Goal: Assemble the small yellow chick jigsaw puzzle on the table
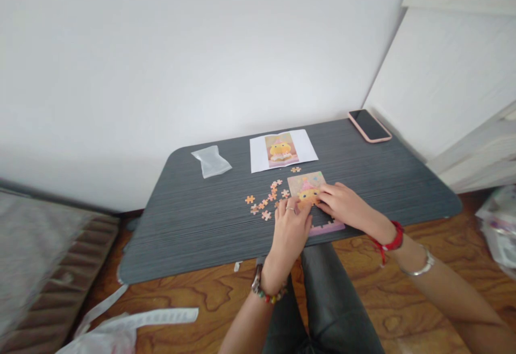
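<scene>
We see a phone (370, 125) at our table's (193, 225) far right corner, a clear bag (211, 161) far left, a printed sheet (282, 150) between them, paper strips (133, 319) on the floor.

— What's under those hands?
— A half-built jigsaw puzzle (307, 188), pink and orange with a yellow figure, lying flat near the table's front edge, about midway along.
— And the rest?
— Loose orange pieces (264, 201) scattered just left of it.
</scene>
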Motion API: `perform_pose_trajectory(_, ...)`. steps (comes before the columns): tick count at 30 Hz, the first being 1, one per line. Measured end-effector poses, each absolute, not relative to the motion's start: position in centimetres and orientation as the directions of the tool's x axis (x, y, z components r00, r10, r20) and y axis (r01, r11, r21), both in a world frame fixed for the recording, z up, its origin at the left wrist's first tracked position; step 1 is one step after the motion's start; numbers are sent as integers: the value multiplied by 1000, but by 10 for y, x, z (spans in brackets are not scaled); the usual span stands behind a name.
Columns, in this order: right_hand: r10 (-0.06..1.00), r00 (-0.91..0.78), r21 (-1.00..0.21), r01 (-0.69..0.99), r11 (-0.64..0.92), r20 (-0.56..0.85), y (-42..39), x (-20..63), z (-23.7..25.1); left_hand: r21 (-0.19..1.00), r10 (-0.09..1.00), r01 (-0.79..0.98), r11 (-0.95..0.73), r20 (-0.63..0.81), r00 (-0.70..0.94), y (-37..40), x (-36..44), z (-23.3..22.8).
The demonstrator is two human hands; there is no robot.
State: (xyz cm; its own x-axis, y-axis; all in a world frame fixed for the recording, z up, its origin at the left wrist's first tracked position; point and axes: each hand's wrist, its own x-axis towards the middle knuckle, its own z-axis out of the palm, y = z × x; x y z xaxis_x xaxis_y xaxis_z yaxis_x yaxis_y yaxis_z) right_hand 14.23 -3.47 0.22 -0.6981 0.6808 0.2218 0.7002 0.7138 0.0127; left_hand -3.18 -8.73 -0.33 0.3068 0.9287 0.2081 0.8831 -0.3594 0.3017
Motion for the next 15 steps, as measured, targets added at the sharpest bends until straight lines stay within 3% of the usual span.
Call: perform_pose_trajectory(15,674,-701,44,700,713,233,-48,140,-1,293,936,896,-334,211,280,-86,-27,-2)
